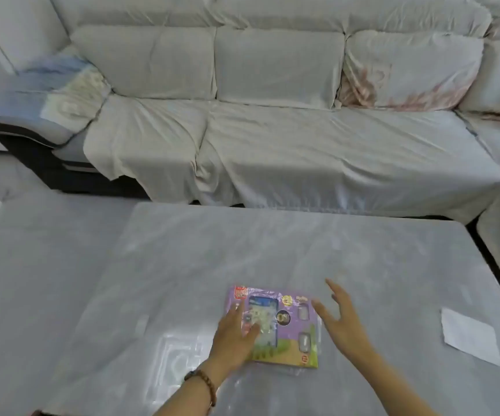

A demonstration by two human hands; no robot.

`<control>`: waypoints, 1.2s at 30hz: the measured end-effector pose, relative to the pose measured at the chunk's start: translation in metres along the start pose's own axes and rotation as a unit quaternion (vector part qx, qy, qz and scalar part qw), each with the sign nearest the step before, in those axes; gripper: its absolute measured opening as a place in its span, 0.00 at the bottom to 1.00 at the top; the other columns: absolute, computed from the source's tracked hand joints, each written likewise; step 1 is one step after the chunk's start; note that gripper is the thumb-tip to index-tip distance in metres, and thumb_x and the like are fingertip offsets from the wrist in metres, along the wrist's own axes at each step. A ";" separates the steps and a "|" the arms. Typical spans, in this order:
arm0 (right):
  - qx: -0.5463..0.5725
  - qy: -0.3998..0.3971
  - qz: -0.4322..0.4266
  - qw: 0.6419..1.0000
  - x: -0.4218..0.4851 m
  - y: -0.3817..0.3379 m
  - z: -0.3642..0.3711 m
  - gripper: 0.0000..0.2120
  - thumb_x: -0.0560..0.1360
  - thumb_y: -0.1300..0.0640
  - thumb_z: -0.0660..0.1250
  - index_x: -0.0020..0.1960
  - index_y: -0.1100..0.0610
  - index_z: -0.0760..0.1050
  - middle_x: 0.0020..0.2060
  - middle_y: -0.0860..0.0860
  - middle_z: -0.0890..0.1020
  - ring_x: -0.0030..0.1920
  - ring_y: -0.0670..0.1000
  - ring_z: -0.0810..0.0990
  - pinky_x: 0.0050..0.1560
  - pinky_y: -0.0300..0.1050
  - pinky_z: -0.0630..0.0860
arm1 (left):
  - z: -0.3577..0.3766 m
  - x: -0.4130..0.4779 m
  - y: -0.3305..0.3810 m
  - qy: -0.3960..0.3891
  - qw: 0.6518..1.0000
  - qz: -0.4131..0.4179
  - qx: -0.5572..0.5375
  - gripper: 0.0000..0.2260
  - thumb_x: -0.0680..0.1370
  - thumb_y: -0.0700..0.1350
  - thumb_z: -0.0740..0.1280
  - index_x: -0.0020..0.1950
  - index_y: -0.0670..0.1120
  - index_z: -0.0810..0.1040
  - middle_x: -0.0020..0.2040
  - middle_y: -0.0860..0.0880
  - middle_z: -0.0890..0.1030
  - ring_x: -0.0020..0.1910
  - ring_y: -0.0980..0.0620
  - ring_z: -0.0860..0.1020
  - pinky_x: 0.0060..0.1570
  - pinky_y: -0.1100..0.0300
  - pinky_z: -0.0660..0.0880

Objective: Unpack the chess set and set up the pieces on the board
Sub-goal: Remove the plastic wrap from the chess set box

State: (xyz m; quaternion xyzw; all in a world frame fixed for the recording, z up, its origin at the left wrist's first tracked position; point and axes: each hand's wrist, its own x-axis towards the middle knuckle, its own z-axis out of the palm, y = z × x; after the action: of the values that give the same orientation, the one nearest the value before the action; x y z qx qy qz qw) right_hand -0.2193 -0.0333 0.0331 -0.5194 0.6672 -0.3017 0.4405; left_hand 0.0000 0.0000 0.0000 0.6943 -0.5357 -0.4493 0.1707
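We had one view only, from a wide-angle camera worn on the head. It faced forward and down, across the grey table toward the cloth-covered sofa beyond it. The camera was close over the table's near side: the left hand and the right hand showed at the bottom edge, large and near the lens, while the sofa, farther off, filled the upper half of the frame from side to side.
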 end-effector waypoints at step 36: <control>-0.027 0.109 -0.113 0.987 0.084 0.220 0.108 0.28 0.75 0.52 0.66 0.72 0.51 0.61 0.71 0.46 0.63 0.68 0.42 0.62 0.66 0.37 0.59 | 0.113 0.171 -0.146 0.132 0.914 0.178 0.341 0.28 0.78 0.65 0.48 0.76 0.59 0.49 0.77 0.53 0.46 0.76 0.50 0.41 0.72 0.46 0.36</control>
State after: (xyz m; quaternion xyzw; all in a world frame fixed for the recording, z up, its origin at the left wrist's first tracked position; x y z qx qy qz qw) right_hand -0.2223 -0.0462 -0.2255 -0.5674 0.6562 -0.3862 0.3136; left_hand -0.0015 -0.0726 -0.2410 0.6564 -0.7437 -0.1059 0.0693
